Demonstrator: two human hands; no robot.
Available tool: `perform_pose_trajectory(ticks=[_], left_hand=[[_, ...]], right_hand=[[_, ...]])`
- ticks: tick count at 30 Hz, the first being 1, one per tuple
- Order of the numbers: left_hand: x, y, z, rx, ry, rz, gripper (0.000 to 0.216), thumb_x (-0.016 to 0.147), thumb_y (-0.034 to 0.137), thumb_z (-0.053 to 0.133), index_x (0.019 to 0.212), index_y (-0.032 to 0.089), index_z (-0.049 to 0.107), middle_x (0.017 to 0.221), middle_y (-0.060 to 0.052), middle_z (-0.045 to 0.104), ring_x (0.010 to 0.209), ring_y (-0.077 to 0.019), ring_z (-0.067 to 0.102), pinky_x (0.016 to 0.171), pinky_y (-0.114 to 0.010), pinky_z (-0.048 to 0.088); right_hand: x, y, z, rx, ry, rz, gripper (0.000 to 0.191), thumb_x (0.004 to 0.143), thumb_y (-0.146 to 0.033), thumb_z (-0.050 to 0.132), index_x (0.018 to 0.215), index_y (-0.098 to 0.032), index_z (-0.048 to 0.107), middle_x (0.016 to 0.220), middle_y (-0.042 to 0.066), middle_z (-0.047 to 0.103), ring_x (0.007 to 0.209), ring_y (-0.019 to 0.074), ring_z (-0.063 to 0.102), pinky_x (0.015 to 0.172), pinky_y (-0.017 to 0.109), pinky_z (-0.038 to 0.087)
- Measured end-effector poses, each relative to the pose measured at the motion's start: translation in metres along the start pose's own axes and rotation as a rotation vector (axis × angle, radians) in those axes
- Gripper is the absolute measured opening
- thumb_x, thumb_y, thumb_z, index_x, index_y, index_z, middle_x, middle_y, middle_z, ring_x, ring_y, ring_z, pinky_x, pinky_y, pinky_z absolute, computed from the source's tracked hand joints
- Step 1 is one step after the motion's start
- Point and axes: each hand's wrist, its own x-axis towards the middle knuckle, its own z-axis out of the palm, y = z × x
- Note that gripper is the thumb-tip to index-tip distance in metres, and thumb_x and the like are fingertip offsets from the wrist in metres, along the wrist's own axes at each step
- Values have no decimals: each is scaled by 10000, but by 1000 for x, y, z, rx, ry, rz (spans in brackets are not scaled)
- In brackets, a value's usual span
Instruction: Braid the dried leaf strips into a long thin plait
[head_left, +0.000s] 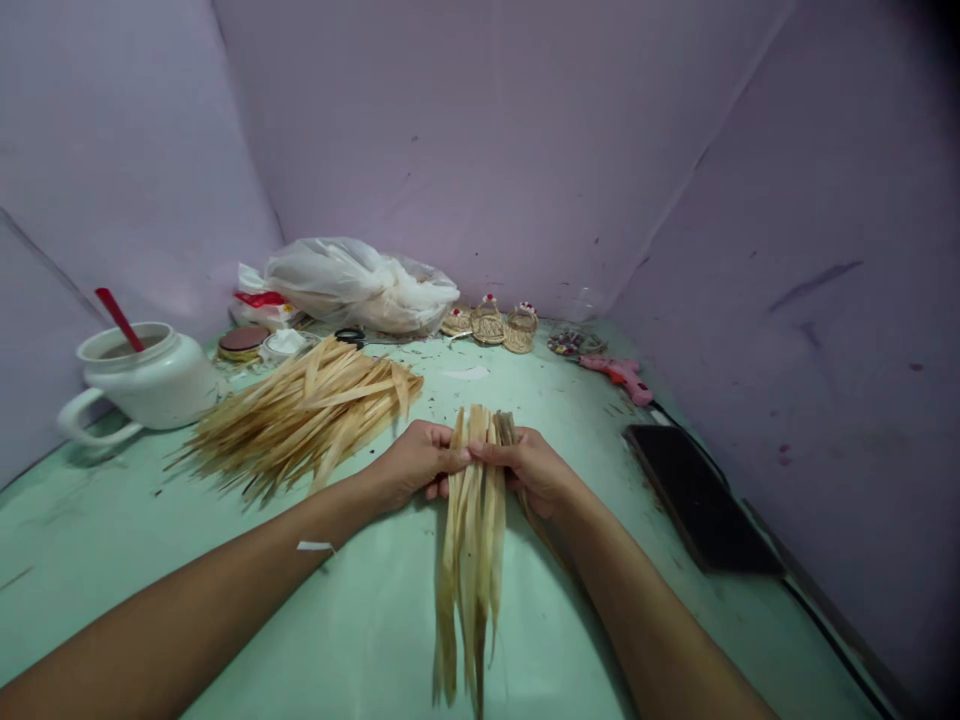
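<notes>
Between my two hands a bundle of dried leaf strips (472, 560) hangs lengthwise, its short upper ends sticking up above my fingers. My left hand (420, 460) pinches the strips from the left, thumb in front. From the other side my right hand (536, 470) grips them too, its thumb nearly meeting the left one; a darker strip lies by its fingers. Left of my hands a large pile of the same dry strips (307, 410) is spread on the green table (360, 620).
At left stands a white mug (176, 385) with a red stick in it. Behind are a knotted plastic bag (360, 285), scissors (350, 338) and small woven baskets (489, 325). To the right lie a pink glue gun (622, 378) and a dark flat board (701, 495) beside a cable.
</notes>
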Motion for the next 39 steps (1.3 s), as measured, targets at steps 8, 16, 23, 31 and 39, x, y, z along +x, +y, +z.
perform_pose_trajectory(ticks=[8,16,23,31,39], left_hand=[[0,3,1,-56,63,-16,233,621,332,602,587,132,487,382,39,452,285,-38,362,268,-137,268],[-2,5,2,-47,126,-5,199,530,257,629,596,136,486,402,55,434,296,-36,355,261,-140,246],[-3,6,2,-41,139,6,224,536,281,642,611,143,483,401,66,413,300,-33,344,257,-135,211],[-4,8,3,-75,79,12,209,551,267,643,640,133,510,432,49,454,324,-40,382,283,-141,263],[-9,23,-2,-94,240,-47,130,495,139,556,551,145,438,408,65,392,285,-20,300,267,-137,152]], right_hand=[[3,-1,-4,26,3,23,210,559,-195,678,720,-83,603,557,45,602,439,104,525,418,205,374],[5,1,-5,-11,50,6,221,554,-220,675,710,-87,592,527,18,551,385,61,426,346,178,249],[5,3,-4,-34,-18,-50,321,507,-329,736,690,-117,580,547,0,541,439,71,446,410,195,308],[2,4,-4,-70,-84,-55,349,525,-335,721,771,-117,604,602,17,567,516,107,503,469,217,347],[7,0,-8,-227,172,-17,163,554,-221,642,676,-123,598,436,-59,419,372,41,309,391,202,219]])
